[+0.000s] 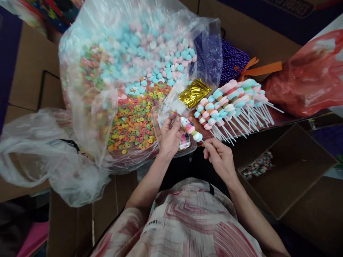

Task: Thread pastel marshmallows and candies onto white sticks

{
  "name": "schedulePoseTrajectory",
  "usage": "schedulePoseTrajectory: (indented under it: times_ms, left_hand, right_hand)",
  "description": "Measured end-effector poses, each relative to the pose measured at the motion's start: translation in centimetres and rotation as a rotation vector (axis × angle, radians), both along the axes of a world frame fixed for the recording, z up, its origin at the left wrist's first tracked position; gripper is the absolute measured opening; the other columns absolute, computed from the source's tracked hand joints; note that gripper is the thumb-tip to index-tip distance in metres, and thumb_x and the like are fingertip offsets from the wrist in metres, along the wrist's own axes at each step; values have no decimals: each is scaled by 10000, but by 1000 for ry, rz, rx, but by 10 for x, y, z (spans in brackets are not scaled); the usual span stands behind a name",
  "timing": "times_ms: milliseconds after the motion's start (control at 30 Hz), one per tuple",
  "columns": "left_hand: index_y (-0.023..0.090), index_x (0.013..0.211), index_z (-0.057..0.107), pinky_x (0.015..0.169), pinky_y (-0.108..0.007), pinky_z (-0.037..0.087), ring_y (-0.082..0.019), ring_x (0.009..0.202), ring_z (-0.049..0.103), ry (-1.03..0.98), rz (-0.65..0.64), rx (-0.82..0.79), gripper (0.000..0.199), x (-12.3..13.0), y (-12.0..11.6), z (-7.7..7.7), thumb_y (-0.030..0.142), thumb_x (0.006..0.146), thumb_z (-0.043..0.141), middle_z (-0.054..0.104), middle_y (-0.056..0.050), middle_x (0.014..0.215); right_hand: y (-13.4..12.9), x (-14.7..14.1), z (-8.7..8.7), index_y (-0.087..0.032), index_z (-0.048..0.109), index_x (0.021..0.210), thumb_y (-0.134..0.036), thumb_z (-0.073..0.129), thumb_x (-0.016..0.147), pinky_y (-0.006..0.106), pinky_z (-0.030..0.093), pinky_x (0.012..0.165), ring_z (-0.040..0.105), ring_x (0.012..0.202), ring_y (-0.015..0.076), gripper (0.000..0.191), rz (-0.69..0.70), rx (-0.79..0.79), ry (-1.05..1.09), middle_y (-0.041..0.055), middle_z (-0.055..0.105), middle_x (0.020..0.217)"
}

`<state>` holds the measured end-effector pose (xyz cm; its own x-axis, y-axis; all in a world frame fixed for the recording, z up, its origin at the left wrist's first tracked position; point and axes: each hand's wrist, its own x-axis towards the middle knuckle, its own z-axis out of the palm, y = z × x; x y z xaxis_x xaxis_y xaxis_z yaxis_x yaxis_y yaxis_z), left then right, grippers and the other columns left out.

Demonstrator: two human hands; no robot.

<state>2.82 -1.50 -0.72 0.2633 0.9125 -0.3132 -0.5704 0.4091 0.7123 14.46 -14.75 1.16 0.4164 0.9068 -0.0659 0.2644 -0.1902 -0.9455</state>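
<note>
Fingers of my left hand (170, 138) grip the upper end of a candy skewer (190, 127) while those of my right hand (221, 157) pinch its stick, just above the near edge of the bench (282, 120). Toward the right end lie stacked marshmallow skewers (232, 98), sticks pointing at that edge, with gold strips (194, 93) beside them and a red bag (311, 80) beyond; a big clear bag (89, 94) of marshmallows and ring candies spreads leftward. Cardboard boxes (30, 73) surround me, an open one (297, 171) low at my right.
</note>
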Motion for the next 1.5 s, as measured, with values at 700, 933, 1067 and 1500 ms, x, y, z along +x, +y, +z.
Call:
schedulePoseTrajectory:
  times_ms: [700, 933, 1067, 1500]
  left_hand:
    - [186, 996, 702, 840, -278, 623, -199, 945, 789, 70, -251, 38, 533, -1, -16, 5, 541, 670, 930, 806, -52, 981]
    - [178, 1002, 712, 945, -343, 625, -267, 1098, 772, 17, -225, 68, 523, -8, -6, 7, 503, 667, 949, 807, -66, 995]
    - [167, 982, 722, 880, -349, 637, -287, 1060, 783, 35, -244, 43, 533, -5, -11, 5, 516, 651, 950, 811, -95, 994]
    - [189, 879, 755, 765, -250, 552, -144, 803, 671, 52, -90, 157, 326, -22, -11, 11, 469, 766, 877, 740, -24, 837]
  right_hand:
    - [35, -25, -4, -255, 493, 874, -463, 553, 987, 264, 364, 526, 450, 467, 120, 244, -104, 14, 158, -87, 506, 539]
    - [21, -19, 3, -225, 553, 763, -357, 545, 992, 257, 359, 564, 439, 532, 108, 264, 15, 12, 60, -63, 482, 569]
    - [27, -25, 3, -230, 537, 756, -369, 552, 983, 259, 352, 555, 418, 526, 111, 266, 13, 29, 50, -61, 469, 570]
    - [71, -46, 4, -230, 564, 773, -575, 594, 937, 251, 345, 493, 411, 472, 107, 384, 62, 23, 370, -60, 488, 543]
